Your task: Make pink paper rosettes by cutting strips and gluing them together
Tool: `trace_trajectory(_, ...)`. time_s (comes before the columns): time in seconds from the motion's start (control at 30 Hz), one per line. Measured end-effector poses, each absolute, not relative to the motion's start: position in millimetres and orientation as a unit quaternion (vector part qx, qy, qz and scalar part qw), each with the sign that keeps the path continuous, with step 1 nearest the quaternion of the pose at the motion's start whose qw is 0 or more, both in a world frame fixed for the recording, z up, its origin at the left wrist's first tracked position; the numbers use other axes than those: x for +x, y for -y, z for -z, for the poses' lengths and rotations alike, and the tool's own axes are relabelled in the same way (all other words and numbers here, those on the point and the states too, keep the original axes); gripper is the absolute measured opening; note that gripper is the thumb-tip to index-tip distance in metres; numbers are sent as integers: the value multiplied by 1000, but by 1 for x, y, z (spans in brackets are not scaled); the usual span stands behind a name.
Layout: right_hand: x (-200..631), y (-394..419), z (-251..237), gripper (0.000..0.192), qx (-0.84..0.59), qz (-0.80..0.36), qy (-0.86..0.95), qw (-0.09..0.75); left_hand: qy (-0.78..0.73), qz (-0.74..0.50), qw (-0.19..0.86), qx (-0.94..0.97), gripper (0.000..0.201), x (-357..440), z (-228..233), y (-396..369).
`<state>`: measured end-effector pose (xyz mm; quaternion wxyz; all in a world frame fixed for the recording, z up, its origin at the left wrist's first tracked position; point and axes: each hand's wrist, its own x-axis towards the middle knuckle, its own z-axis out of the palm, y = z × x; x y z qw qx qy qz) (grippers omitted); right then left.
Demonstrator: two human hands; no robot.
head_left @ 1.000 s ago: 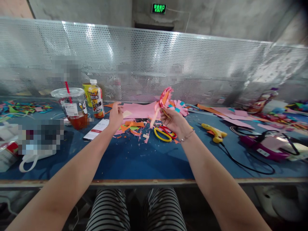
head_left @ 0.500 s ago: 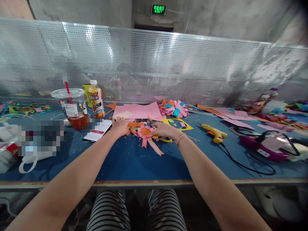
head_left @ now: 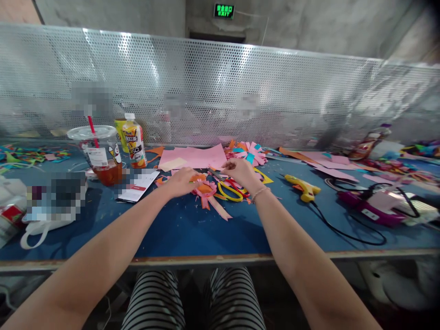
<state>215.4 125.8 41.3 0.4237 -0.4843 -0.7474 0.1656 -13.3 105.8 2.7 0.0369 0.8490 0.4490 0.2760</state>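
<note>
Fingers [head_left: 188,175] of the left hand [head_left: 181,180] lie curled and together, pressing down on orange paper scraps just left of the paper rosette [head_left: 205,188]; whether they pinch a scrap cannot be told. Those of the right hand [head_left: 240,170] are drawn together above the scissors [head_left: 231,189], their tips near a small dark strip; I cannot tell if they grip it.

Between the two hands the rosette lies flat on the blue surface [head_left: 192,229]. It is a pink ruffled ring with an orange centre, and two tails run from it toward the person: a short orange one and a longer pale pink one that slants to the right. Its left edge sits just beside the left hand. The scissors, with yellow and red handles, lie touching or just beside its right edge.

Behind the hands rests a pink paper sheet [head_left: 195,157], and beside that a fringed paper flower [head_left: 249,153] in pink, orange and blue. A yellow glue gun [head_left: 302,187] lies well to the right with its black cord trailing. To the left stand a plastic cup [head_left: 99,153] with a red straw and a juice bottle [head_left: 134,142].
</note>
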Motion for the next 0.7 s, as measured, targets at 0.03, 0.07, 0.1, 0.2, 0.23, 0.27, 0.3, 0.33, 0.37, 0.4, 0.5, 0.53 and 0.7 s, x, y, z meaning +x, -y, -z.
trace_trajectory(0.03,218,-126,-42,9,-486,-162,743,431,-437,-255,48,861,43,-11,-4,-102)
trace_trajectory(0.07,220,-127,-44,9,-487,-166,737,439,-431,-234,59,870,46,-8,-5,-97)
trace_trajectory(0.1,221,-128,-44,10,-488,-183,726,448,-425,-215,68,877,49,-7,-6,-93)
trace_trajectory(0.2,221,-129,-45,16,-468,-310,671,484,-415,-167,72,892,47,-5,-8,-87)
trace_trajectory(0.23,219,-129,-44,18,-450,-364,646,497,-414,-156,70,894,46,-5,-8,-86)
trace_trajectory(0.27,216,-128,-43,19,-429,-415,622,508,-415,-150,69,895,46,-6,-8,-87)
trace_trajectory(0.3,212,-127,-42,20,-406,-457,600,516,-419,-150,70,893,46,-6,-8,-87)
trace_trajectory(0.33,208,-125,-40,21,-384,-491,584,520,-425,-154,76,889,48,-5,-7,-88)
trace_trajectory(0.37,204,-123,-39,21,-364,-520,572,520,-431,-168,85,883,50,-5,-7,-89)
trace_trajectory(0.4,200,-120,-38,22,-346,-544,564,515,-434,-189,93,876,51,-4,-6,-90)
trace_trajectory(0.5,192,-112,-36,24,-315,-595,554,490,-432,-300,105,844,45,-1,-9,-91)
trace_trajectory(0.53,190,-111,-36,24,-310,-605,553,480,-430,-342,108,829,39,0,-10,-91)
trace_trajectory(0.7,188,-108,-35,25,-283,-621,577,450,-439,-464,156,754,20,4,-20,-89)
